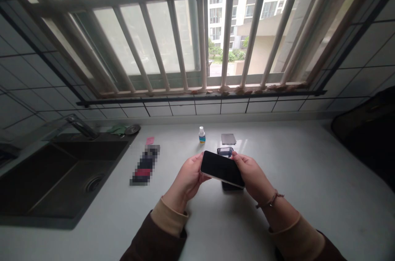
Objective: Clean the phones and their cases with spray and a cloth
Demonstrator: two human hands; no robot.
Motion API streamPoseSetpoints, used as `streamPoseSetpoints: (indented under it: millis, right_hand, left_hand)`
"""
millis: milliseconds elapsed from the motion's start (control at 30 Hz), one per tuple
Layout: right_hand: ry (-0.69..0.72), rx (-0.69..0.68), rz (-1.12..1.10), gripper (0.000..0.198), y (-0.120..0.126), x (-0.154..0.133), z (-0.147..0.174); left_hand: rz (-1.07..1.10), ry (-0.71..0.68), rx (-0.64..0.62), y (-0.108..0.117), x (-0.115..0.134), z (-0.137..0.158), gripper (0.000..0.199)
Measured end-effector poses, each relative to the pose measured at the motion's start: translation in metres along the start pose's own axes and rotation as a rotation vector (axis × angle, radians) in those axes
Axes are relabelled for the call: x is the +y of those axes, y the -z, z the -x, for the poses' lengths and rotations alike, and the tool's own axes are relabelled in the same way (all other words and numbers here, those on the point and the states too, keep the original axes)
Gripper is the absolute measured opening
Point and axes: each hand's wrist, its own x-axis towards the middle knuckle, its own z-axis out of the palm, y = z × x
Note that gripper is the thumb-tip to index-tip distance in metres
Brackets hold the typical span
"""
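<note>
A smartphone (221, 167) with a dark screen is held between my two hands, tilted, above the counter. My left hand (191, 173) is closed on its left end. At the other end, my right hand (250, 173) grips it with the thumb near the top edge. Under and behind the phone lies a second dark, flat device (225, 152), partly hidden, with a glossy top end. Another dark edge (233, 186) shows below the phone; I cannot tell whether it belongs to that same device.
On the grey counter (216, 228) stand a small white-capped bottle (201, 135) and a flat grey square (228, 139). To the left lie a pink slip (149, 140) and a pixelated dark item (145, 166). A sink (61, 178) with a faucet (82, 126) is further left; a black object (367, 133) stands right.
</note>
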Motion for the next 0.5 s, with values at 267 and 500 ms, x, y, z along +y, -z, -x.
streamPoseSetpoints:
  millis: [267, 500]
  right_hand:
    - [0.220, 0.061, 0.413, 0.056, 0.011, -0.005, -0.002]
    - [0.913, -0.026, 0.864, 0.064, 0.009, -0.013, 0.013]
  left_hand:
    - [-0.140, 0.146, -0.134, 0.000, 0.009, 0.008, 0.031]
    - [-0.219, 0.121, -0.109, -0.010, -0.007, 0.006, 0.030]
